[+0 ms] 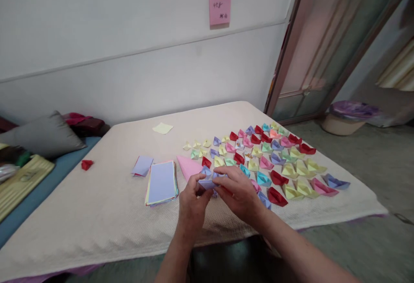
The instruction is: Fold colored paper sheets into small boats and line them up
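A lavender paper boat (pixel 207 184) is pinched between my two hands above the front of the table. My left hand (pixel 194 197) grips its left end with thumb and fingers. From the right, my right hand (pixel 236 190) holds the other end, its fingers covering part of the boat. Just behind my hands lies a large pink folded paper (pixel 189 166), partly hidden. To the left rests a stack of coloured paper (pixel 162 182) with a lavender sheet on top. Beside that is a smaller pile of lavender paper (pixel 142 166).
Rows of folded paper boats (pixel 278 178) in several colours cover the right of the cloth-covered table (pixel 110 197). A pale yellow sheet (pixel 163 128) lies farther back, and a small red folded paper (pixel 86 164) at far left. A pink note (pixel 220 9) is taped to the wall.
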A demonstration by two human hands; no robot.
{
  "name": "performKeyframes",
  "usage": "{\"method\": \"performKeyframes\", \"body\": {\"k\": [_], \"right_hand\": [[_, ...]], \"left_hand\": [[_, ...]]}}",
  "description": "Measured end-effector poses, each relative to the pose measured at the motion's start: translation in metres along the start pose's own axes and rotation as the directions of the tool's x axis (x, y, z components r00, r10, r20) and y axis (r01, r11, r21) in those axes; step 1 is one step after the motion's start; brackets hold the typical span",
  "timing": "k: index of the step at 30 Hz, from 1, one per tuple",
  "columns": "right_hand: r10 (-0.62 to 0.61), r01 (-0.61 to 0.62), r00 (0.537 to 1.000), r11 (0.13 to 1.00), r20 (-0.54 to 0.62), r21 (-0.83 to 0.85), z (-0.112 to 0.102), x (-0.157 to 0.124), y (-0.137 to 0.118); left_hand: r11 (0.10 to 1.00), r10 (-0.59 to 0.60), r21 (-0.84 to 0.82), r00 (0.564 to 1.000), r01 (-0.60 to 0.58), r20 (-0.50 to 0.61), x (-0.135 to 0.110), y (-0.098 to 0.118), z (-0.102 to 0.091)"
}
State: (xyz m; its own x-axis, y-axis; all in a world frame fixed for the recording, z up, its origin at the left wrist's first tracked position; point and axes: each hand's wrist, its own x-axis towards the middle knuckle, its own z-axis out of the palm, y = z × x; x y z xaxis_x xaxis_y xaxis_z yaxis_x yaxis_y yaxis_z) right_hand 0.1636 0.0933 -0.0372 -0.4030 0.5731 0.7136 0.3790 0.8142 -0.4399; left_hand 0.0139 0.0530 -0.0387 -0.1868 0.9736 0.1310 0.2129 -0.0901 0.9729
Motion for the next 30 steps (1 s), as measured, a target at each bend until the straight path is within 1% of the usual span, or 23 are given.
{"method": "performKeyframes", "body": {"k": [2, 4, 7, 9, 12, 14, 16, 19, 21, 23, 25, 26, 28, 30], "right_hand": [[-0.061, 0.06, 0.998, 0.997, -0.015, -0.048, 0.0, -0.001, 0.0], [-0.101, 0.099, 0.995, 0.993, -0.029, -0.059, 0.0, -0.002, 0.0], [-0.098, 0.097, 0.994, 0.995, -0.044, -0.029, 0.001, -0.002, -0.002], [-0.053, 0.054, 0.998, 0.998, -0.034, 0.03, 0.001, -0.001, -0.004], [0.09, -0.092, 0.996, 0.976, 0.019, 0.198, 0.002, 0.002, -0.007], [0.192, -0.204, 0.979, 0.931, 0.07, 0.302, 0.003, 0.004, -0.008], [0.259, -0.281, 0.96, 0.893, 0.109, 0.353, 0.002, 0.005, -0.007], [0.286, -0.317, 0.949, 0.87, 0.135, 0.377, 0.001, 0.005, -0.003], [0.284, -0.321, 0.947, 0.86, 0.149, 0.396, 0.0, 0.004, 0.0], [0.3, -0.348, 0.937, 0.83, 0.178, 0.435, -0.001, 0.004, 0.003], [0.349, -0.418, 0.909, 0.76, 0.229, 0.498, -0.002, 0.004, 0.006], [0.386, -0.467, 0.884, 0.702, 0.263, 0.538, -0.003, 0.005, 0.007], [0.464, -0.562, 0.82, 0.54, 0.335, 0.627, -0.003, 0.005, 0.008], [0.501, -0.618, 0.758, 0.343, 0.419, 0.707, -0.001, 0.005, 0.008]], "left_hand": [[0.999, -0.018, -0.045, 1.0, 0.019, 0.014, 0.0, 0.0, 0.0], [0.994, -0.039, -0.102, 0.999, 0.043, 0.036, 0.0, 0.0, 0.0], [0.982, -0.068, -0.171, 0.996, 0.077, 0.058, 0.001, 0.001, 0.0], [0.976, -0.079, -0.199, 0.995, 0.091, 0.067, 0.001, 0.001, 0.001], [0.975, -0.069, -0.206, 0.994, 0.085, 0.087, 0.002, 0.002, 0.0], [0.985, -0.042, -0.163, 0.994, 0.058, 0.101, 0.001, 0.001, -0.001], [0.997, -0.005, -0.08, 0.994, 0.014, 0.113, 0.0, 0.0, -0.001], [0.998, 0.046, 0.033, 0.991, -0.051, 0.126, -0.002, -0.002, 0.0], [0.995, 0.065, 0.065, 0.99, -0.073, 0.126, -0.002, -0.002, 0.002], [0.994, 0.067, 0.074, 0.99, -0.077, 0.122, -0.002, -0.003, 0.002], [0.998, 0.049, 0.038, 0.99, -0.054, 0.131, -0.001, -0.003, 0.001], [1.0, 0.029, -0.008, 0.987, -0.028, 0.158, 0.0, -0.003, 0.0], [0.988, -0.023, -0.141, 0.972, 0.058, 0.235, 0.001, -0.002, -0.003], [0.947, -0.069, -0.283, 0.954, 0.155, 0.291, 0.001, 0.0, -0.005]]}}
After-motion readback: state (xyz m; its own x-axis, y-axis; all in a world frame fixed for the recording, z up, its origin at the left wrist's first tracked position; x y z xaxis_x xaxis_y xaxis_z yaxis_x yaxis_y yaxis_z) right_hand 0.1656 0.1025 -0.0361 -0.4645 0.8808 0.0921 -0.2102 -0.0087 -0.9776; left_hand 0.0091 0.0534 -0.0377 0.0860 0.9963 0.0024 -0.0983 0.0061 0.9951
